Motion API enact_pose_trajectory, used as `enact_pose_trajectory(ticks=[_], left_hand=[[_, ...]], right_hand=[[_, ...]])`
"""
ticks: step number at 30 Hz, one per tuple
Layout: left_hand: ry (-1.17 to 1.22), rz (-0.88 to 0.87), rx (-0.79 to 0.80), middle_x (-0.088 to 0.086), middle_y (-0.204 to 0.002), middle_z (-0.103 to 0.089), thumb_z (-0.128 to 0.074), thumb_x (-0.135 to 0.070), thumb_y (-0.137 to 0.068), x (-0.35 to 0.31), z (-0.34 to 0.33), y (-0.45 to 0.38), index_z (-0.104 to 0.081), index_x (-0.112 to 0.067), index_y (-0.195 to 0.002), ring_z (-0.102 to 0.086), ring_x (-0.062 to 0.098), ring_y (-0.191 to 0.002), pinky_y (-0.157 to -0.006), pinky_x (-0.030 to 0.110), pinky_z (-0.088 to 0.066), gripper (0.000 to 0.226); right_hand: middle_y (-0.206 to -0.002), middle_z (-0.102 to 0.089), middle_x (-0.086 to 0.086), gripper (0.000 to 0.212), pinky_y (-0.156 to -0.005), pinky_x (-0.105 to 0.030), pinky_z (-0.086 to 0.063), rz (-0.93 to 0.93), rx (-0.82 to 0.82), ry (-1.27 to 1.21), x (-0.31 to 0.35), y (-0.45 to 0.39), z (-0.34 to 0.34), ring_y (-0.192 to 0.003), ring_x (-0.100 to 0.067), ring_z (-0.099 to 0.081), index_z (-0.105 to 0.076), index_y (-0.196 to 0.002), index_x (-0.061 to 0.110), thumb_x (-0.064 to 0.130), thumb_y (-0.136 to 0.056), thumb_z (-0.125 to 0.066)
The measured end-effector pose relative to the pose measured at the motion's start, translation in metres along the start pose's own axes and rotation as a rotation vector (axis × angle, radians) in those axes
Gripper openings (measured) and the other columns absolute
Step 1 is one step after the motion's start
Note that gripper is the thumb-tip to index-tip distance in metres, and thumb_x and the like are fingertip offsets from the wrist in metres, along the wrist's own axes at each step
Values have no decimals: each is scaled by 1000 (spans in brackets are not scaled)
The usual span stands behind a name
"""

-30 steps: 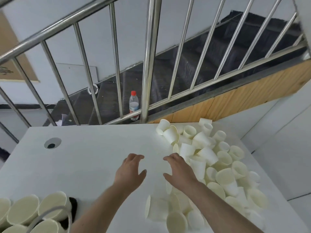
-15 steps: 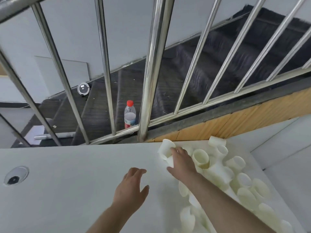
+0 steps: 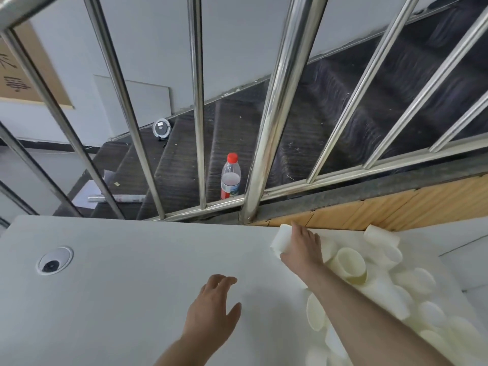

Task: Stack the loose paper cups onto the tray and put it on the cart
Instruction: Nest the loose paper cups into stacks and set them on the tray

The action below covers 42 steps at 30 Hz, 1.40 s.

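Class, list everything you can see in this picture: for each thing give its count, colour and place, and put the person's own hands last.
table: one, white, fills the foreground
cups: a loose heap, too many to count, cream-white, table's right side
cable hole: one, grey-rimmed, table's left
railing: one, steel, behind the table
bottle: one, clear with red cap, on the stairs behind the railing
stairs: one flight, dark, beyond the railing
left hand: open, over bare table
right hand: grips one cup at the heap's far-left edge

right hand (image 3: 301, 247) reached far edge | now grips paper cup (image 3: 282, 238) | left hand (image 3: 211, 307) lagging
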<state>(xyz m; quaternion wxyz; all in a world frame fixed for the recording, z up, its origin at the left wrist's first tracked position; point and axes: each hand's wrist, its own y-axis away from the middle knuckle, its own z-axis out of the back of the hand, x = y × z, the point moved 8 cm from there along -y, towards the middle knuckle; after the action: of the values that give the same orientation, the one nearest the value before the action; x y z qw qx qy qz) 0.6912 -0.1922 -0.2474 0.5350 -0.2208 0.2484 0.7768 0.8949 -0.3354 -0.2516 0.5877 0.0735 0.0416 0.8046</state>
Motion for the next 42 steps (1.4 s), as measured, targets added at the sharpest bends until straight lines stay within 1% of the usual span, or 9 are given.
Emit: enact_pose_trajectory(ticks=[4,8,11,14,21,26,31,35,42], left_hand=[[97,49,-43,-20,-129,-41,-55,-41,-91,2,2,-1,-44,-33,-133,-49,0,-115,-84,16,-45,45],[409,190,-143,-9,-119,-53,-67,-36,-86,10,10,-3,-53,-23,-126,-56,8,-107,-86,20,-43,45],[675,309,-93,-6,-119,-56,-72,-40,-81,12,8,-3,-51,-23,-127,-56,11,-109,-90,28,-46,53],[837,347,19,-5,-115,-61,-75,-37,-80,6,1,2,-52,-23,-119,-63,13,-103,-82,28,-50,48],[962,353,118,1,-95,-73,-74,-39,-61,-1,-12,16,-63,-22,-109,-71,16,-86,-78,37,-58,52],[937,408,27,4,-103,-69,-77,-36,-66,15,-13,18,-57,-17,-121,-68,19,-91,-71,31,-54,61],[937,438,-92,6,-114,-59,-77,-17,-77,32,-3,19,-41,-14,-137,-60,19,-96,-68,29,-48,70],[932,414,-83,3,-113,-57,-77,-15,-78,37,-4,20,-40,-16,-139,-60,16,-95,-66,26,-49,71],[926,395,-66,-1,-112,-57,-77,-16,-78,38,-8,21,-38,-20,-139,-61,11,-93,-62,19,-48,72]], right_hand=[[-148,-38,-3,92,-111,-36,-33,127,8,-203,16,24,17,-133,-23,-39,-13,-151,20,29,-81,-73],[-149,-33,3,104,-105,-32,-38,310,119,-377,38,70,28,-133,-16,-38,0,-152,34,35,-79,-74],[-148,-33,12,107,-108,-28,-35,434,195,-394,54,104,30,-133,-10,-35,5,-151,39,36,-79,-74],[-146,-34,18,107,-110,-27,-35,485,230,-445,62,129,33,-131,-6,-35,4,-150,41,34,-78,-74],[-146,-33,20,105,-109,-20,-31,512,251,-470,62,154,29,-131,-3,-33,3,-151,41,33,-79,-73],[-151,-26,15,103,-109,-26,-34,491,258,-418,53,154,31,-137,-4,-27,-1,-151,39,39,-78,-74],[-153,-18,-1,66,-104,-30,-38,290,103,-116,16,114,28,-140,-20,-24,-26,-148,23,37,-92,-57],[-144,-27,-9,57,-93,-30,-46,75,115,61,-8,85,18,-127,-25,-37,-34,-140,21,32,-90,-61],[-135,-37,-9,49,-84,-26,-46,18,112,163,-13,58,6,-117,-22,-44,-39,-135,20,21,-91,-60]])
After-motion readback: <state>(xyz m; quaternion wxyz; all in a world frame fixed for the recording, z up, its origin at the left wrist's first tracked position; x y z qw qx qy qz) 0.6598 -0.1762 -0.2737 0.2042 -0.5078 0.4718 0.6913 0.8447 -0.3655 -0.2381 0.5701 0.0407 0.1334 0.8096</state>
